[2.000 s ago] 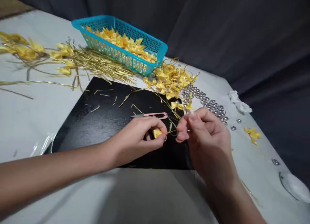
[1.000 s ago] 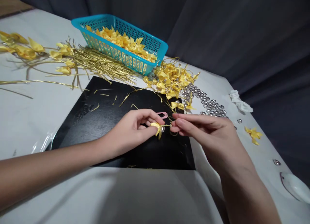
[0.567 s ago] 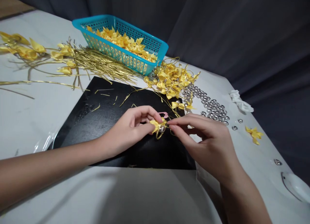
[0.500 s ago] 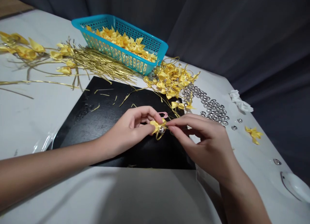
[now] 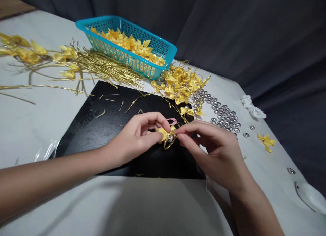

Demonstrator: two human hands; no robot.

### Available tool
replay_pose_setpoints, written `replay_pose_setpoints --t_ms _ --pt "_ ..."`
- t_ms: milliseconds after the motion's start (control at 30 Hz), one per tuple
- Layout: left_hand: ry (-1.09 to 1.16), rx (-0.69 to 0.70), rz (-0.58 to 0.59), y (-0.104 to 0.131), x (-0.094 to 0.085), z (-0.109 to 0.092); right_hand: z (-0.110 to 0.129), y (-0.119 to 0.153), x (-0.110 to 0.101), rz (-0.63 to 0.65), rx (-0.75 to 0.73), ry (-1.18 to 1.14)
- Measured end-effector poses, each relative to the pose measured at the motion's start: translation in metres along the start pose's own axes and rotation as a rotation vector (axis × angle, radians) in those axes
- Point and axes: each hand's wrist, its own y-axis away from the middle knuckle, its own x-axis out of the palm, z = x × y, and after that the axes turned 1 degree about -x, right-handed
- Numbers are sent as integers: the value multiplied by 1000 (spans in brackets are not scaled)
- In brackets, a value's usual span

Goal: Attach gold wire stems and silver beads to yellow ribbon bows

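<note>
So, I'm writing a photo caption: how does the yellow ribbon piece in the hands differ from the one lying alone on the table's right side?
The held piece is pinched and partly covered by the left hand; the lone piece lies untouched on the table. The held piece has a silver bead and a looped gold cord against it; the lone piece shows neither. Both are yellow.

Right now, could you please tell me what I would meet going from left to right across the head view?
Yellow ribbon bows at the left edge, bundle of gold cords, left hand, held yellow bow, right hand, white crumpled piece, lone yellow bow, rightmost silver bead, white rounded object.
</note>
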Motion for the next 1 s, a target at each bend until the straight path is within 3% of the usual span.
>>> replay_pose_setpoints --t_ms 533,700,1000 --pt "-19 -74 -31 -1 3 -3 2 -1 8 -89 84 -59" --pt "-46 -89 -52 -2 3 -1 -1 2 13 -159 48 -52" --pt "-83 -36 -111 -4 3 0 -1 4 15 -151 -41 59"
